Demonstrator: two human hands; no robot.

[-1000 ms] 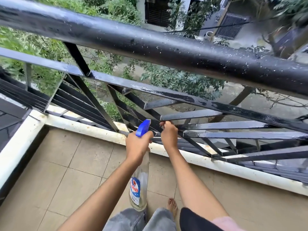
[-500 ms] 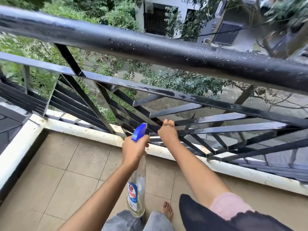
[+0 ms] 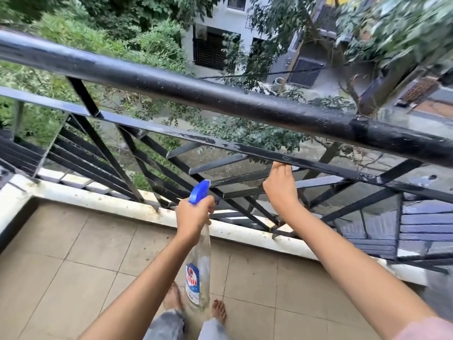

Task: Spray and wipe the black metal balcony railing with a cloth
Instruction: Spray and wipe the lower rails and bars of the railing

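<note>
Just below the top of the railing (image 3: 220, 99), right hand (image 3: 280, 190) curled up against a flat bar (image 3: 318, 165), cloth not visible; left hand (image 3: 193, 217) clenched round the spray bottle (image 3: 198, 266). Might slip on wet metal, or miss patches from too little pressure.

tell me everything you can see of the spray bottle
The spray bottle is tall, slim and of clear plastic, with a blue trigger head on top and a red, white and blue label low on its body. It looks almost empty, though the level is hard to read. It hangs roughly upright, base down above the tiled floor, nozzle aimed at the black railing. Only the left hand touches it, gripping the neck below the trigger.
</note>
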